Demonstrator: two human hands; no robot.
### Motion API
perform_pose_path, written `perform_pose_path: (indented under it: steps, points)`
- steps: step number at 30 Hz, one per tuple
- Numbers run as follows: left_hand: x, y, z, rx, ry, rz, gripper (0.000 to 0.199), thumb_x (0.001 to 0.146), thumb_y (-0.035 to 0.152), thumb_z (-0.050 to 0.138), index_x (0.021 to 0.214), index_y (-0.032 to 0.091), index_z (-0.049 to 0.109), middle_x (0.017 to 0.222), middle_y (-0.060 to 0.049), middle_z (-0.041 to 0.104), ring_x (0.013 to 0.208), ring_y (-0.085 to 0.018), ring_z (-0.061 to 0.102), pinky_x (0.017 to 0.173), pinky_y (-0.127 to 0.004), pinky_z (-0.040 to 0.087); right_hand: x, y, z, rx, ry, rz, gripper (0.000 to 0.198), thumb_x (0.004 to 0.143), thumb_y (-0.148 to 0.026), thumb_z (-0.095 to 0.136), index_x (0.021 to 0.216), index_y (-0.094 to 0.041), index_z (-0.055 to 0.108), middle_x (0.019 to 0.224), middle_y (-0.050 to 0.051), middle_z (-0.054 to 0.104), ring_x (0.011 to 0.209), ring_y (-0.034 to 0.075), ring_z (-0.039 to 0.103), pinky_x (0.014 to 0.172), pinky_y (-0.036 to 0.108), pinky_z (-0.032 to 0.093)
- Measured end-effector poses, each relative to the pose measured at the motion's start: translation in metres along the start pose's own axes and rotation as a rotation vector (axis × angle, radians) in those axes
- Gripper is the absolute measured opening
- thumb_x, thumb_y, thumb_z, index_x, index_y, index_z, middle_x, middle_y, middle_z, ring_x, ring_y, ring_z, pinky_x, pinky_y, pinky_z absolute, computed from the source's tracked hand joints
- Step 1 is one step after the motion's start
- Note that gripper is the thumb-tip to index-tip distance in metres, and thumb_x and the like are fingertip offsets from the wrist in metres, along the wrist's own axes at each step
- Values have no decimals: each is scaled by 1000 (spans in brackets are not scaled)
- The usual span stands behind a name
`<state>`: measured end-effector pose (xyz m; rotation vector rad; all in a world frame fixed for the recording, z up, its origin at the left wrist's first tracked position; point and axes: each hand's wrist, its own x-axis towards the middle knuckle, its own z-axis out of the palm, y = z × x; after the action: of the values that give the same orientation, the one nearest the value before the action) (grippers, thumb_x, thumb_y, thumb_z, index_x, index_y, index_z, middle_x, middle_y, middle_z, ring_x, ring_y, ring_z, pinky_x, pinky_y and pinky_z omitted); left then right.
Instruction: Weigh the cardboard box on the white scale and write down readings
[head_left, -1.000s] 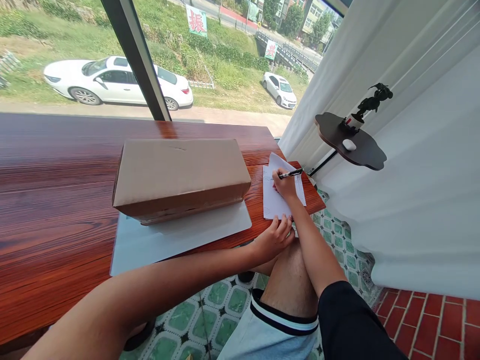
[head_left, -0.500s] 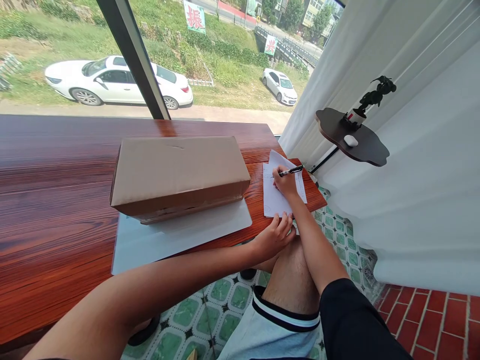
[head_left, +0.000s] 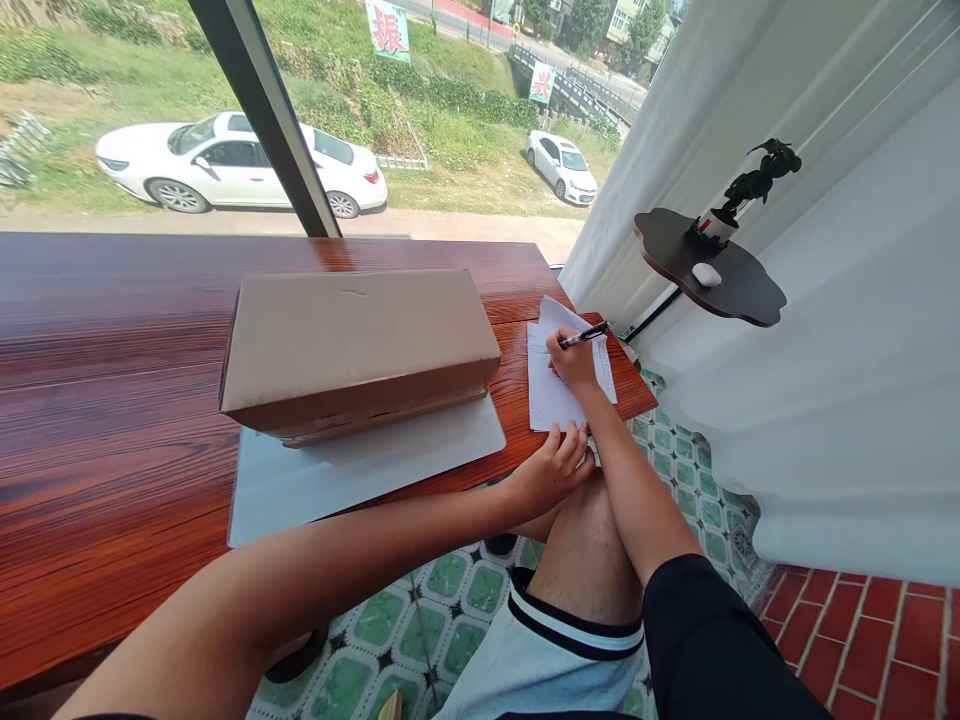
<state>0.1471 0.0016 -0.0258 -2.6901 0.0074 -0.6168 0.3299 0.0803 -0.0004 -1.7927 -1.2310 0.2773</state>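
Note:
A black pen (head_left: 589, 334) is gripped in my right hand (head_left: 571, 360), which rests on an open notebook or sheets of white paper (head_left: 551, 397) at the table's right end. Some handwriting shows on the page, too small to read. My left hand (head_left: 553, 467) lies at the near edge of the paper, its fingers stretched out and the fingertips touching the lower edge. The pen's tip is hidden behind my right hand.
A large closed cardboard box (head_left: 360, 340) stands on a pale blue mat (head_left: 390, 470) on the reddish wooden table (head_left: 112, 400). To the right are a small dark side table (head_left: 739, 285) with a potted plant and a white mouse-like object, and a white curtain (head_left: 840, 420).
The view has shifted slightly. My right hand and the pen show almost the same pose, the pen tilted a little more upward. My left hand stays at the paper's edge.

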Motion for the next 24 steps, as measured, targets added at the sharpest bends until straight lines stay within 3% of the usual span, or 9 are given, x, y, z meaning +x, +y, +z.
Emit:
perform_pose_path:
  steps: [6, 14, 17, 20, 24]
  points:
    - [1, -1, -3, 11, 19, 7, 34, 100, 23, 43, 126, 9, 61, 138, -23, 62, 122, -34, 61, 98, -49, 46, -1, 1, 0, 13, 8, -14, 36, 93, -37, 48, 61, -25, 36, 42, -6, 46, 40, 13, 52, 50, 26, 42]
    - [0, -1, -4, 18, 7, 1, 32, 101, 22, 43, 125, 10, 61, 138, -22, 62, 123, -33, 61, 100, -49, 46, 5, -1, -20, -96, 277, -30, 33, 95, -49, 51, 74, -25, 47, 54, -2, 54, 57, 18, 57, 67, 30, 45]
    - [0, -2, -5, 19, -1, 10, 33, 101, 21, 42, 127, 10, 60, 139, -22, 61, 124, -34, 61, 100, -49, 46, 4, -8, -23, -205, 208, -120, 24, 95, -45, 57, 87, -23, 58, 72, 1, 63, 69, 19, 59, 70, 30, 42]
    - [0, -3, -5, 5, -8, 21, 33, 101, 21, 43, 126, 8, 61, 139, -23, 61, 124, -34, 61, 99, -49, 47, 2, -19, -18, -335, 57, -206, 12, 93, -29, 59, 101, -22, 63, 91, 4, 66, 83, 21, 60, 71, 30, 42]
    - [-2, -3, -3, 1, -20, 35, 36, 101, 22, 42, 130, 9, 60, 136, -22, 63, 122, -34, 61, 100, -50, 47, 0, -37, -9, -489, -108, -197, 27, 87, -12, 54, 110, -24, 62, 109, 6, 64, 103, 24, 58, 67, 31, 41]
